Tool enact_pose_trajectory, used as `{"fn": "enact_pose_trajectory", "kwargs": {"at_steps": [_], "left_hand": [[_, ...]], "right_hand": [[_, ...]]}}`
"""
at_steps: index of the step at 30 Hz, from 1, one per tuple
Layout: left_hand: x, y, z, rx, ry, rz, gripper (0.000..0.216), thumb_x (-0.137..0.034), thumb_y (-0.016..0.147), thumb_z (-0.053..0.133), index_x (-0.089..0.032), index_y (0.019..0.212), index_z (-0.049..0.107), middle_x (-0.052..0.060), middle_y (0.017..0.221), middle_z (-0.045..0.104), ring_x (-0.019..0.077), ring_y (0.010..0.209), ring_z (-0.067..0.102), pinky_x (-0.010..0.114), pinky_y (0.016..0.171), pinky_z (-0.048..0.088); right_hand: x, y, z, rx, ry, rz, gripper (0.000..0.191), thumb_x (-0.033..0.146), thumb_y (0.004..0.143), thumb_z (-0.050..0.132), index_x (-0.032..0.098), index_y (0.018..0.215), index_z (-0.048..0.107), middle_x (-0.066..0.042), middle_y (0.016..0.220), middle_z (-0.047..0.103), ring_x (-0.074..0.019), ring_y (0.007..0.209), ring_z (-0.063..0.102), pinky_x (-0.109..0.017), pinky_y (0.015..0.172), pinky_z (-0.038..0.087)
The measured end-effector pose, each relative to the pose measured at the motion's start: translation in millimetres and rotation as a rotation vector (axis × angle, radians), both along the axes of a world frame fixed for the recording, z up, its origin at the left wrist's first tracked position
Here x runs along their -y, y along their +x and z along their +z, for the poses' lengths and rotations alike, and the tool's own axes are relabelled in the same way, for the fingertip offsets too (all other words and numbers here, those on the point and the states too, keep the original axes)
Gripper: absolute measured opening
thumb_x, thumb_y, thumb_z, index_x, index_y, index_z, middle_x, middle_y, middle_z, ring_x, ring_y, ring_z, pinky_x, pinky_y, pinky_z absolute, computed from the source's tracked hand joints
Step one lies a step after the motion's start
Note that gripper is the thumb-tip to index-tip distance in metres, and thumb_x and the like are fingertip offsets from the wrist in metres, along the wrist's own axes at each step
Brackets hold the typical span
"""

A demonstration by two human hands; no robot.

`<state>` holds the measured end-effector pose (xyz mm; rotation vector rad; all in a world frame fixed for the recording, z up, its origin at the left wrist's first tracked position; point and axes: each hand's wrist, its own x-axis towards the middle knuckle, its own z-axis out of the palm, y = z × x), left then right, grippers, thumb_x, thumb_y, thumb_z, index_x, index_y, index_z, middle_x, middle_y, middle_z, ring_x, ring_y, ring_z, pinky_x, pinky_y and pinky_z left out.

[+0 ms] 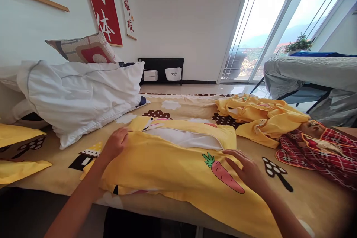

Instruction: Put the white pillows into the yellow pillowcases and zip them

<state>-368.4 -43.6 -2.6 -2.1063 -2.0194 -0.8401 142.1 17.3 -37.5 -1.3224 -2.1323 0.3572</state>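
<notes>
A yellow pillowcase (167,160) with a printed carrot lies across the bed in front of me. Its long opening gapes along the upper side and shows a white pillow (184,138) inside. My left hand (117,143) is closed on the cloth at the left end of the opening, its fingers bent and partly hidden. At the right end, my right hand (245,167) rests on the pillowcase above the carrot. Its fingers are stretched out, the thumb apart from the forefinger, and the fingertips touch the opening's edge.
White pillows (83,93) and a patterned cushion (92,48) are piled at the left. Crumpled yellow cloth (259,113) and red plaid cloth (331,148) lie right. Behind the bed stands a black shelf (161,63); a grey-covered table (309,70) is at far right.
</notes>
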Motion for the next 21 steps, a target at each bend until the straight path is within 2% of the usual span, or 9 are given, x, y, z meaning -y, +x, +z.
{"fn": "enact_pose_trajectory", "kwargs": {"at_steps": [2,4,7,11,14,16,19,21], "left_hand": [[-22,18,7.8,0.044,-0.073,-0.24,0.034,-0.031,0.087,0.038,-0.018,0.105,0.065,0.01,0.112,0.065,0.0242,0.109,0.055,0.034,0.098,0.037],[-38,27,7.1,0.043,-0.17,-0.339,0.029,-0.034,0.086,0.043,-0.018,0.094,0.066,0.009,0.1,0.066,0.0237,0.096,0.058,0.034,0.089,0.04],[-51,25,-0.5,-0.002,-0.221,-0.318,0.031,-0.043,0.086,0.046,-0.018,0.071,0.058,0.006,0.077,0.06,0.0213,0.079,0.054,0.032,0.075,0.038],[-55,19,-2.6,0.06,-0.163,-0.326,0.041,-0.047,0.085,0.044,-0.018,0.055,0.041,0.001,0.061,0.047,0.0168,0.068,0.047,0.03,0.071,0.034],[-56,21,9.9,0.274,-0.118,-0.305,0.043,-0.051,0.081,0.048,-0.019,0.055,0.035,-0.002,0.059,0.039,0.0128,0.062,0.039,0.027,0.062,0.032],[-56,23,23.3,0.387,-0.107,-0.275,0.044,-0.053,0.081,0.051,-0.019,0.058,0.034,-0.004,0.057,0.034,0.0109,0.058,0.034,0.025,0.057,0.028],[-59,25,41.5,0.418,-0.045,-0.225,0.042,-0.053,0.082,0.052,-0.019,0.061,0.037,-0.005,0.057,0.033,0.0101,0.056,0.033,0.024,0.054,0.026],[-64,29,46.1,0.335,0.011,-0.19,0.037,-0.051,0.085,0.048,-0.019,0.066,0.044,-0.004,0.058,0.041,0.0118,0.058,0.04,0.024,0.057,0.03]], "right_hand": [[-13,-26,4.0,0.024,-0.017,0.116,0.037,0.053,0.089,0.042,0.026,0.104,0.063,-0.008,0.111,0.066,-0.0255,0.104,0.059,-0.04,0.092,0.045],[-25,-39,2.5,0.091,-0.048,0.162,0.036,0.053,0.091,0.041,0.025,0.097,0.064,-0.006,0.104,0.067,-0.0242,0.098,0.06,-0.039,0.087,0.046],[-35,-35,-0.5,0.224,-0.018,0.178,0.037,0.053,0.092,0.041,0.025,0.087,0.064,-0.005,0.092,0.068,-0.0226,0.089,0.06,-0.037,0.085,0.044],[-37,-17,5.9,0.447,0.122,0.204,0.043,0.054,0.095,0.037,0.023,0.081,0.064,-0.005,0.082,0.068,-0.0208,0.082,0.061,-0.036,0.082,0.039],[-40,-3,18.0,0.561,0.3,0.23,0.045,0.051,0.097,0.035,0.021,0.078,0.063,-0.005,0.076,0.067,-0.0198,0.076,0.061,-0.034,0.077,0.037],[-44,6,27.3,0.551,0.412,0.196,0.045,0.051,0.097,0.036,0.021,0.072,0.059,-0.005,0.07,0.065,-0.0187,0.07,0.059,-0.034,0.075,0.037],[-49,11,37.5,0.435,0.474,0.088,0.043,0.05,0.096,0.037,0.02,0.074,0.058,-0.004,0.066,0.063,-0.0177,0.066,0.058,-0.031,0.069,0.039],[-52,8,39.8,0.403,0.458,-0.019,0.038,0.047,0.097,0.036,0.02,0.088,0.062,-0.004,0.069,0.065,-0.0183,0.066,0.06,-0.029,0.062,0.038]]}}
